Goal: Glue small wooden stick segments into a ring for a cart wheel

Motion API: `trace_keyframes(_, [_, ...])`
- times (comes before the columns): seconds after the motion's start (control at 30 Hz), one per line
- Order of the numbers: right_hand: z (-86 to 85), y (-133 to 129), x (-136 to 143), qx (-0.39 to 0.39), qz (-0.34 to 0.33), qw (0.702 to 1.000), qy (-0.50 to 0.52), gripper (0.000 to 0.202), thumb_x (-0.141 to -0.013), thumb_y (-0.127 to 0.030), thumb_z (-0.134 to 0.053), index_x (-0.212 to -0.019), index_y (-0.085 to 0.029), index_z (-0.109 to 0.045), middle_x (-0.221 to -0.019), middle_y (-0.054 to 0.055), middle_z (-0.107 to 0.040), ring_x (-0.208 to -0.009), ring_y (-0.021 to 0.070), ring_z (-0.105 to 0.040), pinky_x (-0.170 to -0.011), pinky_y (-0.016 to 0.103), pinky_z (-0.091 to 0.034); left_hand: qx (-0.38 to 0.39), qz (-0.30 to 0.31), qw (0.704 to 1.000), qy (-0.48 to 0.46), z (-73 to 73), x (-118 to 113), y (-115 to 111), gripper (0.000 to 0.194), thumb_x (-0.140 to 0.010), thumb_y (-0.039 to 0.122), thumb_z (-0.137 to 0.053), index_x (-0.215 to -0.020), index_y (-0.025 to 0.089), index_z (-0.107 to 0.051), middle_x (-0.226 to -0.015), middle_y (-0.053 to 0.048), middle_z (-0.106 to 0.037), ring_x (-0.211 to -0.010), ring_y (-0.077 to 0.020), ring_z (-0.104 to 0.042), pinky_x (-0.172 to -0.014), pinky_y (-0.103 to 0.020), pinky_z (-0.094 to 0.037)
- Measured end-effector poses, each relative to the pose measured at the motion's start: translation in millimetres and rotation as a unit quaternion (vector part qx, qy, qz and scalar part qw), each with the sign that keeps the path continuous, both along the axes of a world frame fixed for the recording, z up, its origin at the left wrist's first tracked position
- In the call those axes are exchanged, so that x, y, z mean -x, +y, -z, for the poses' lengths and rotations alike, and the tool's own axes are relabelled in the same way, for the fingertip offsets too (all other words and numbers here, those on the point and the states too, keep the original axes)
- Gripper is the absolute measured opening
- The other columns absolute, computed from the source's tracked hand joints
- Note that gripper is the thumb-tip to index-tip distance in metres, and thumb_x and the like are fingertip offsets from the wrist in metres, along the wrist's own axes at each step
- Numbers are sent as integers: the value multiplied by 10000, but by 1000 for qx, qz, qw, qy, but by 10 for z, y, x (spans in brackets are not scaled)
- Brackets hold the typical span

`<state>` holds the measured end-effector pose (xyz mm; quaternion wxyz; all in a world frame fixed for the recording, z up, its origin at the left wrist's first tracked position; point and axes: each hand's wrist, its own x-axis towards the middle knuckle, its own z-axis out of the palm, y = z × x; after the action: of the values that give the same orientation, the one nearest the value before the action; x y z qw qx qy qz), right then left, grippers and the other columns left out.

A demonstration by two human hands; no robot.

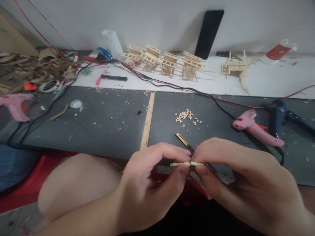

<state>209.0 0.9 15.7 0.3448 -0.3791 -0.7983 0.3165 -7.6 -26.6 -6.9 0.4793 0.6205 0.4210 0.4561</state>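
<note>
Between my two hands, near the table's front edge, is a small pale wooden piece. My left hand pinches its left part between thumb and fingers. The right part is pinched by my right hand, and the fingertips of both hands nearly meet at its middle. Just beyond the fingers lies a yellow and black utility knife, its lower end hidden by my right hand. Farther back on the grey table is a loose pile of tiny wooden bits.
Small wooden cart models stand along the back, with a black phone behind. Pink glue guns lie at right and far left. Black and red cables cross the table. Wood scraps heap at the left.
</note>
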Motion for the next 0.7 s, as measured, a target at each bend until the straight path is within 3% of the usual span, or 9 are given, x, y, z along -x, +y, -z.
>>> trace_keyframes(0.37, [42, -54, -18, 21, 2, 1000, 15, 164, -1026, -137, -647, -926, -228, -739, -794, -35, -741, -674, 71, -677, -623, 183, -570, -6, 2, 1000, -1, 1, 15, 18, 151, -1004, 87, -769, -1085, 214, -779, -1121, -40, -879, -1068, -203, -854, -982, -328, -709])
trace_keyframes(0.7, [47, -44, -25, 17, 0, 1000, 2, 168, -1017, -129, -648, -922, -233, -738, -800, -57, -740, -706, 41, -677, -666, 134, -566, -1, -3, 1000, 4, 9, 7, 4, 164, -1003, 84, -764, -1089, 223, -780, -1142, -38, -880, -1082, -199, -853, -985, -322, -715])
